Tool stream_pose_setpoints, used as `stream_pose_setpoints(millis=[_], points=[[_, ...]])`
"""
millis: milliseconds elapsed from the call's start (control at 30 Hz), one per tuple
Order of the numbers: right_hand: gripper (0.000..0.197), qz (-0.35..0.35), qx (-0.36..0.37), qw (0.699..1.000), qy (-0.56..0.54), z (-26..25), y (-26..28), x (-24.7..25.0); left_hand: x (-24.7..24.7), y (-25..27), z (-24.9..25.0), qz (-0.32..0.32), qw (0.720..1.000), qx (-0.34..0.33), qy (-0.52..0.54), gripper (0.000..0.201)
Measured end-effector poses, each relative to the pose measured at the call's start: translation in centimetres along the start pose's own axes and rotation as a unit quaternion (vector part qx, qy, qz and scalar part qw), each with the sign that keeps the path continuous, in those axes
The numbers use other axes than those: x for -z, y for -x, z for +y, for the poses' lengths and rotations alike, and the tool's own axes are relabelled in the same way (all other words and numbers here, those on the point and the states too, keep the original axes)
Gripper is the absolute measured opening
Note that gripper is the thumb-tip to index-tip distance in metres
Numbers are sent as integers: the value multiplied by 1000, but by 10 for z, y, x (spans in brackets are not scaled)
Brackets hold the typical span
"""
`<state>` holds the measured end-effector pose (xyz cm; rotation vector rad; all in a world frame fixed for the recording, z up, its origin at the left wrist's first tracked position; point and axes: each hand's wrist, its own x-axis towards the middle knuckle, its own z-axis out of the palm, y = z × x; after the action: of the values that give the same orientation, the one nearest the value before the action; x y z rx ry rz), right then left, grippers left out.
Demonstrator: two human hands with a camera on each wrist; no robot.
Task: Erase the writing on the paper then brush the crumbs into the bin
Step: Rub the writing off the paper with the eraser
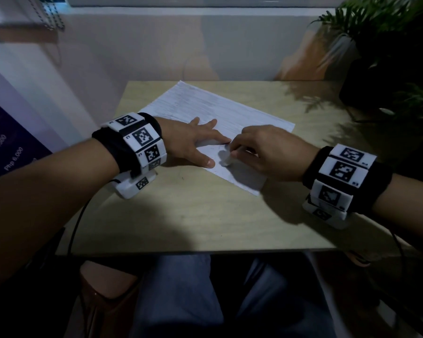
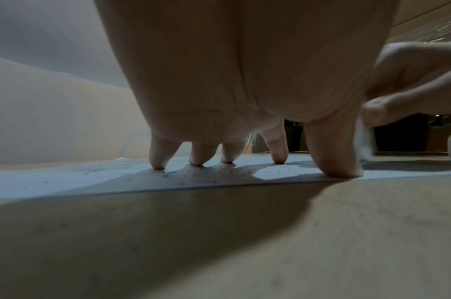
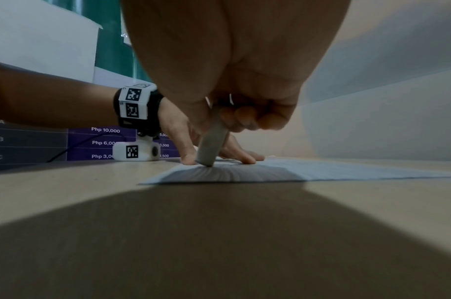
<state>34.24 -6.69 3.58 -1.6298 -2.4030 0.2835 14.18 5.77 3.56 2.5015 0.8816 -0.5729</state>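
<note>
One paper [image 1: 220, 120] is laid askew on the table [image 1: 205, 215], its near corner well inside the table's front edge. It is pinned by the left hand [image 1: 193, 140], fingers spread straight. One eraser [image 1: 226, 159] is pinched by the right hand [image 1: 266, 152] and pressed upon the paper. Many crumbs [image 2: 219, 172] are scattered there.

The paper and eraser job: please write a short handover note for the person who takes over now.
Left hand: open, fingers spread, pressing the paper flat on the table.
Right hand: grips a white eraser, its tip on the paper's near corner, beside the left thumb.
Done: erasing is under way; eraser crumbs lie on the sheet around the left fingertips.
Left: faint writing shows on the far part of the sheet, so more erasing is probably needed; then brush the crumbs into the bin. No bin appears in any view.
</note>
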Motion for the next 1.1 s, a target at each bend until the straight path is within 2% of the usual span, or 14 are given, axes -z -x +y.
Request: stream_pose_setpoints(millis=[67,133,200,300,367,467,600,667,733,800,933,1100], points=[[31,-13,37,999,0,-4,2,-2,0,-1,0,-3,1000,-1,2,77],[33,-32,71,996,-48,-7,7,-2,0,-2,-1,-9,1000,0,2,78],[27,-31,53,996,-61,-3,6,-1,0,-2,-1,-10,1000,1,-3,78],[21,0,-1,1000,9,0,3,1,0,-2,-1,-3,1000,3,-6,78],[25,-8,22,1000,5,-4,4,0,0,-2,-2,-4,1000,2,-9,78],[29,-45,64,994,-73,-9,8,-1,0,-3,-3,-10,1000,1,-7,78],[24,16,-10,1000,4,1,3,-2,-1,-2,-3,0,1000,1,-7,78],[27,8,11,1000,-5,-2,4,-2,-1,-3,-3,-2,1000,1,-8,77],[31,-30,49,997,-60,-7,6,-2,0,-3,-4,-8,1000,0,-8,78],[32,-33,28,996,-80,-5,7,0,0,-2,-3,-9,1000,1,-7,78],[27,15,-46,998,43,7,2,2,0,0,0,-3,1000,2,-3,77],[28,-46,23,997,-62,3,13,1,0,0,0,-10,1000,4,-6,76]])
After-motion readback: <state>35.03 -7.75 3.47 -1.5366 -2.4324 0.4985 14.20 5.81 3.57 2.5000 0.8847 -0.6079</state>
